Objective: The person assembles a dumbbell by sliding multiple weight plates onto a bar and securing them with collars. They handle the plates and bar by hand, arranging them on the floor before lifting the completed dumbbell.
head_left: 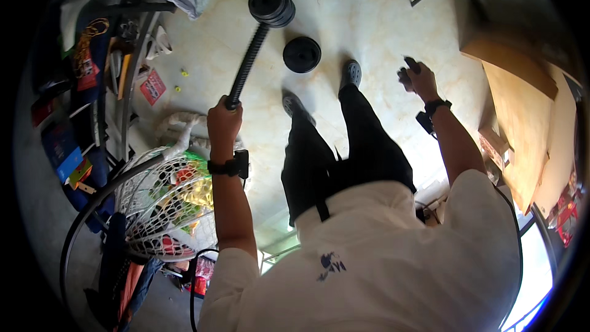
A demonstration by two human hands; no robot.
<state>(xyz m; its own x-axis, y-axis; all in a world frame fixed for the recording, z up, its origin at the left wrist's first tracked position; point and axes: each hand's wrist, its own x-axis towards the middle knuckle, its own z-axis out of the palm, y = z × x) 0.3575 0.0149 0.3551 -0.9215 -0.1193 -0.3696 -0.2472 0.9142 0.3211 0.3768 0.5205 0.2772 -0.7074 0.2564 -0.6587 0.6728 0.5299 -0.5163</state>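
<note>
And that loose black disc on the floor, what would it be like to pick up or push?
The disc is probably heavy for its size, as it resembles the weights on the bar in the left hand. Since it seems to lie flat on the floor, a push would likely slide it rather than roll it.

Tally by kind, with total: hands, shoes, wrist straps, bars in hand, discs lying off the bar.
Hands: 2
Shoes: 2
Wrist straps: 2
Bar in hand: 1
Loose disc: 1
Total: 8
</note>
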